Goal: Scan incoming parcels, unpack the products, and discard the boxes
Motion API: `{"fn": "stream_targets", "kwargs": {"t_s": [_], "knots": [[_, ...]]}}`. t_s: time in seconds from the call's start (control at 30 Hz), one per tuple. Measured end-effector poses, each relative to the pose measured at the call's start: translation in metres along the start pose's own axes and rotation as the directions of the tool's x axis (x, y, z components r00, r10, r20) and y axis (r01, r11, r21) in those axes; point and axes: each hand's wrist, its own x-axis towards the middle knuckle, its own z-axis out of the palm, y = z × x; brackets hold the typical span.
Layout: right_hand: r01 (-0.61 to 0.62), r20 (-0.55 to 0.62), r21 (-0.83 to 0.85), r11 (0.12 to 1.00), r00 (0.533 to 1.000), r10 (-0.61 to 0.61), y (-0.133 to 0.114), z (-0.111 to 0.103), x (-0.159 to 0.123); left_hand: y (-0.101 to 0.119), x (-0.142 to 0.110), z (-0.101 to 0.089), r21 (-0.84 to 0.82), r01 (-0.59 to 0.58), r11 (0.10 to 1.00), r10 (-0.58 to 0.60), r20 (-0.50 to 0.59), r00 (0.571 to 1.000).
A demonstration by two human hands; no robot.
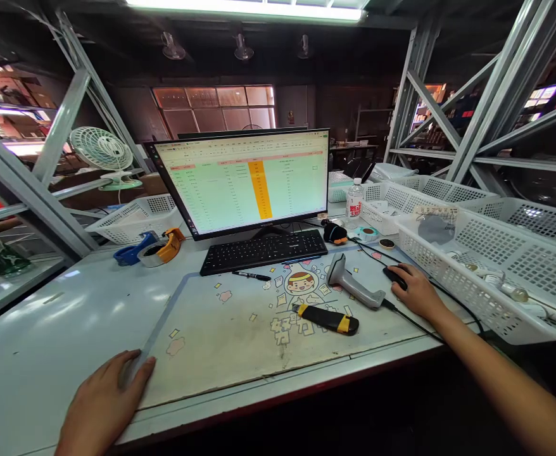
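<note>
My right hand (415, 292) rests over a black computer mouse (394, 277), which shows only at its front. At the lower left, my left hand (104, 402) lies on the desk by the left edge of a printed desk mat (221, 342), holding nothing, thumb and fingers apart. A grey barcode scanner (354, 285) lies on its side just left of the mouse. In front of it is a black and yellow utility knife (328, 319). Behind the mat's middle sit a black keyboard (263, 250) and a black pen (252, 276). A monitor (240, 183) displays a spreadsheet with one orange column.
Blue and orange tape dispensers (161, 248) stand left of the keyboard. White plastic baskets (496, 253) line the right side, one with bulb-like items. A clear bottle (354, 201) stands behind. Another basket (135, 218) and a fan (102, 152) are at left. Cables cross by the right hand.
</note>
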Motion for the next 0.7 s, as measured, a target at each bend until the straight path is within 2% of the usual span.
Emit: {"fn": "stream_targets", "kwargs": {"t_s": [0.2, 0.37, 0.53, 0.7], "knots": [[0.014, -0.022, 0.011, 1.0, 1.0, -0.014, 0.003, 0.003, -0.001, 0.0, 0.0, 0.001, 0.001, 0.009, 1.0, -0.01, 0.011, 1.0], [0.014, -0.029, 0.016, 1.0, 0.999, -0.013, 0.002, 0.003, -0.001, -0.004, 0.0, 0.004, -0.012, -0.012, 1.0, 0.012, -0.025, 1.0], [0.033, 0.01, 0.029, 0.999, 0.999, -0.033, 0.0, -0.001, -0.002, -0.004, -0.002, 0.008, 0.0, -0.042, 0.999, 0.042, -0.053, 0.998], [0.074, 0.018, 0.054, 0.996, 0.997, -0.075, 0.012, 0.005, -0.005, 0.002, -0.009, 0.011, -0.002, -0.069, 0.998, 0.069, -0.11, 0.992]]}}
